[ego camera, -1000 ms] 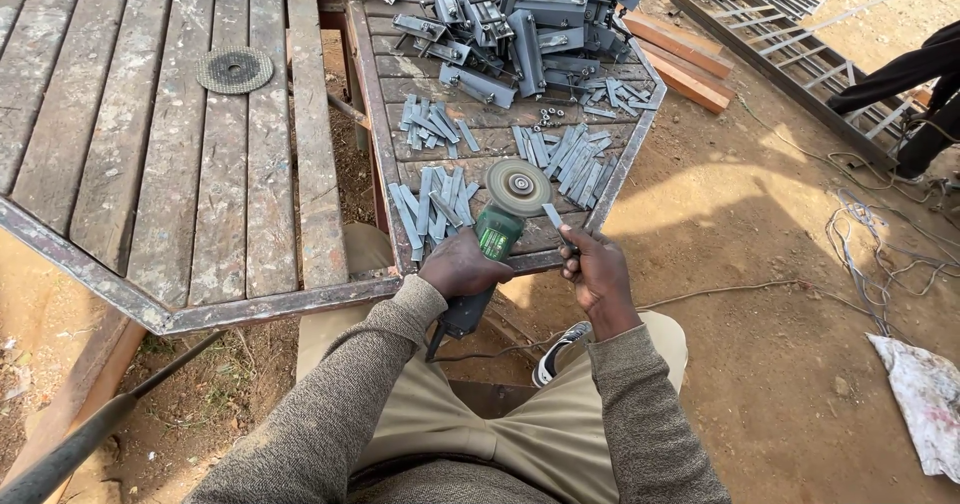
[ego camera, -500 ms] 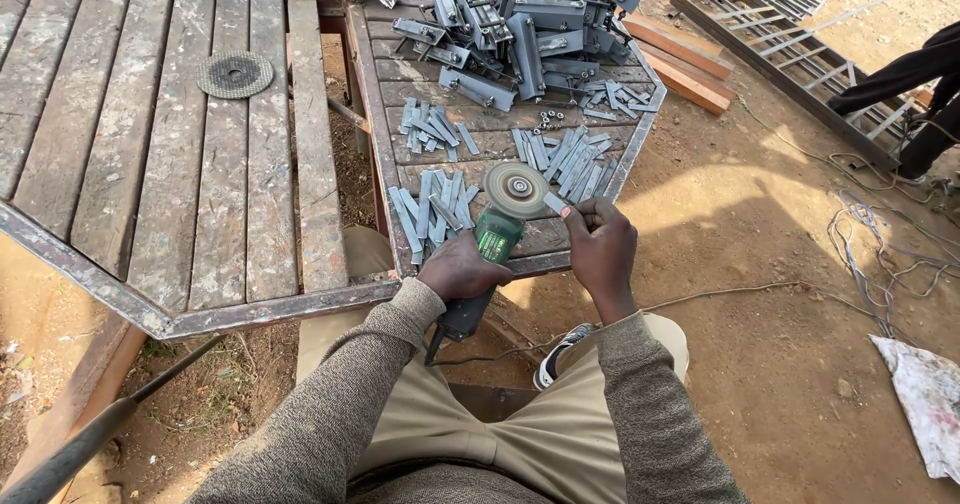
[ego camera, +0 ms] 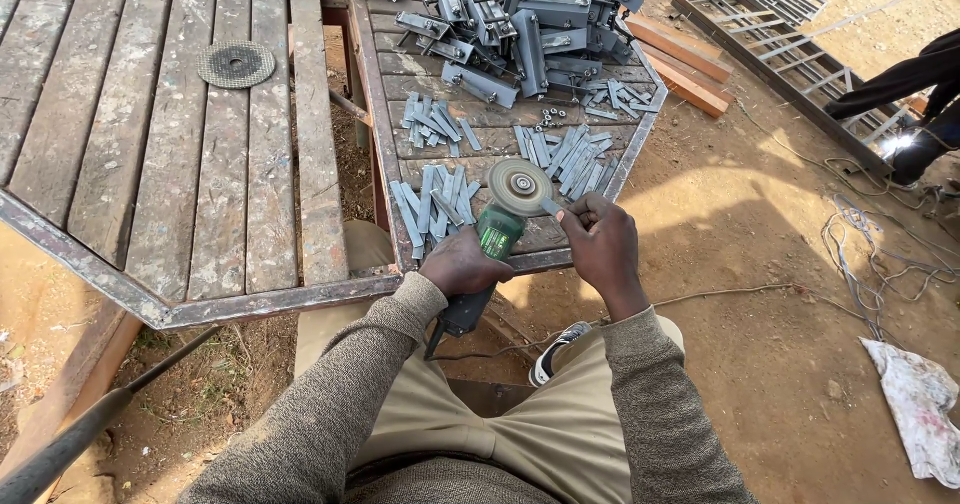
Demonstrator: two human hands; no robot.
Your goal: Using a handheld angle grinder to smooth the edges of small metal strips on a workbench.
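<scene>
My left hand grips the green and black angle grinder, whose round disc faces up over the wooden table's front edge. My right hand pinches a small flat grey metal strip and holds its end against the disc's right rim. Both hands sit just above the table's metal frame. Several similar grey strips lie in loose piles on the planks right behind the grinder.
A spare grinding disc lies on the left planks. A heap of larger metal brackets fills the table's far end. Welded frames and cables lie on the dirt at right, near another person's dark sleeve. A white rag lies bottom right.
My right hand has brought the metal strip up from beside the grinder to touch the disc's rim. The left hand and grinder have shifted only slightly.
</scene>
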